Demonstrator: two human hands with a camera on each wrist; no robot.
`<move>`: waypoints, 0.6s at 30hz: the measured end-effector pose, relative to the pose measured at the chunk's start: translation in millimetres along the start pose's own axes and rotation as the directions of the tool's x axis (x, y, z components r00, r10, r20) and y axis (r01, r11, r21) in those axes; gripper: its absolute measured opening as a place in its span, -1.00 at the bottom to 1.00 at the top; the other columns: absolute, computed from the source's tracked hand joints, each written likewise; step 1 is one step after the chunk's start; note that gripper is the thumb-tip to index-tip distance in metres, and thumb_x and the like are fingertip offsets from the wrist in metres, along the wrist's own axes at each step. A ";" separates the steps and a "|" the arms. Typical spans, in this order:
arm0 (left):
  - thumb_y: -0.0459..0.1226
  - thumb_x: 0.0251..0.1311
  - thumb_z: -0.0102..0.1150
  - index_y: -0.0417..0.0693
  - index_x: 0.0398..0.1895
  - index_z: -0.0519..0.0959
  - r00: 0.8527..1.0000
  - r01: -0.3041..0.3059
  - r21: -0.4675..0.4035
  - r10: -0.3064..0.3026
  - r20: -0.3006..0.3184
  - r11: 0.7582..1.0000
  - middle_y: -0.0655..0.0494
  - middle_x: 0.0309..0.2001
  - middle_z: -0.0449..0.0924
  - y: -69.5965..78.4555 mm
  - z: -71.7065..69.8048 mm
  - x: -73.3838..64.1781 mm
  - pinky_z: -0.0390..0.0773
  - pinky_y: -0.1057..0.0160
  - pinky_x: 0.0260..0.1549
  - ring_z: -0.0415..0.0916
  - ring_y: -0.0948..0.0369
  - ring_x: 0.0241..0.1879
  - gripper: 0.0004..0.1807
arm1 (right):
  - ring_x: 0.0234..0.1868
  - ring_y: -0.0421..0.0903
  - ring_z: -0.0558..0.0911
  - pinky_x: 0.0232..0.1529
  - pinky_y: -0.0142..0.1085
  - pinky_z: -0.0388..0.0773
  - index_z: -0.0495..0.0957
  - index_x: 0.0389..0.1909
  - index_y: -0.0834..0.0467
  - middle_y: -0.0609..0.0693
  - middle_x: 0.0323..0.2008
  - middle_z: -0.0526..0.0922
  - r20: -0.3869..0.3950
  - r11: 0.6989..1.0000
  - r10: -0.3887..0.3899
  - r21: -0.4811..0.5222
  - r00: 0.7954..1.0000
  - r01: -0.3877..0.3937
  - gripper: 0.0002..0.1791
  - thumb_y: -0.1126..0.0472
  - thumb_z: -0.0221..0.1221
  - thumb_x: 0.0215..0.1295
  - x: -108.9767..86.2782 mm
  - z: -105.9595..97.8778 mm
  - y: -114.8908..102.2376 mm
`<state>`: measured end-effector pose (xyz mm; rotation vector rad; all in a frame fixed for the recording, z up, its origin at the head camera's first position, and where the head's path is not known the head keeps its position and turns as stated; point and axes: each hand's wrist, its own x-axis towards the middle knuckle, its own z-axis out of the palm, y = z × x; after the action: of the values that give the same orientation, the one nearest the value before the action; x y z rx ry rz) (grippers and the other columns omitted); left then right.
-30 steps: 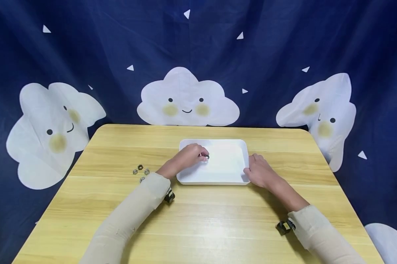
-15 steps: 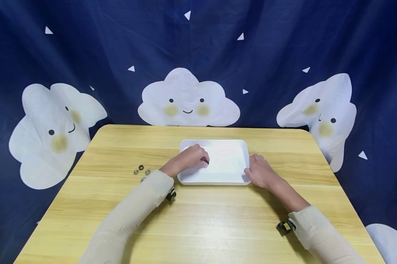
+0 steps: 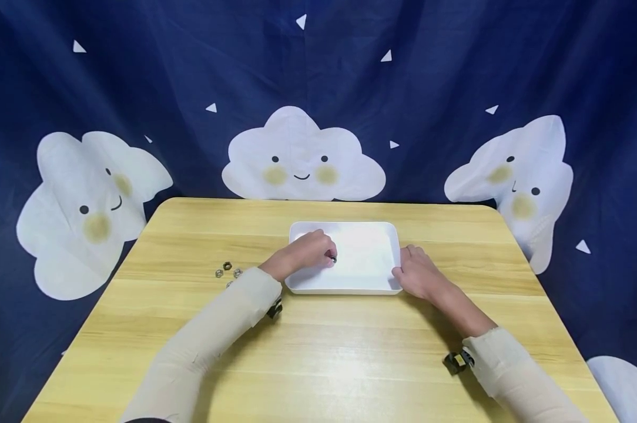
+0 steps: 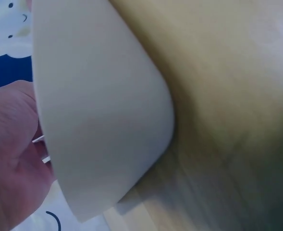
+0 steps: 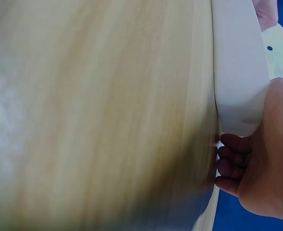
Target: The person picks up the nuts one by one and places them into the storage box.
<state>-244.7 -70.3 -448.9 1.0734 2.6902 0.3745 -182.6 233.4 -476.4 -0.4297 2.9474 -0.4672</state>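
Observation:
The shallow white tray (image 3: pixel 366 258) rests on the table. Reaching over its left side, my left hand (image 3: pixel 310 249) pinches a small dark metal nut (image 3: pixel 334 258), low over the tray floor; whether the nut touches the floor cannot be seen. My right hand (image 3: pixel 418 275) grips the tray's right end, thumb at the rim and fingers outside. In the right wrist view, curled fingers of the right hand (image 5: pixel 271 163) lie against the tray's corner (image 5: pixel 239 72). The tray's outer wall (image 4: pixel 103 110) covers most of the left hand (image 4: pixel 11 154) in the left wrist view.
Several metal nuts lie on the table left of the tray, among them a dark nut (image 3: pixel 227 265) and a silver nut (image 3: pixel 219 273); my left sleeve (image 3: pixel 228 317) partly covers one. Behind the wooden table (image 3: pixel 339 358) hangs a dark blue cloud-print curtain (image 3: pixel 424 88).
My left hand, with the nut, has moved slightly lower and nearer me inside the tray. The right hand keeps its grip on the tray's end, and the tray stays in place.

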 end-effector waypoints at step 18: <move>-0.26 0.34 0.35 -0.06 -0.03 0.78 0.980 -0.148 0.170 0.167 -0.104 0.974 0.08 -0.09 0.79 -3.3 -10.7 -16.4 0.59 0.15 0.01 0.60 0.10 -0.07 -0.81 | 0.09 0.23 0.41 0.17 0.13 0.39 0.34 0.27 0.56 0.32 0.06 0.48 0.001 1.000 -0.006 -0.003 1.000 0.006 -0.38 0.11 -0.07 0.44 0.4 -0.2 -0.7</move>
<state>-238.3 -85.7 -438.0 1.3573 2.7865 0.2571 -182.9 232.7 -476.0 -0.4386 2.9474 -0.4630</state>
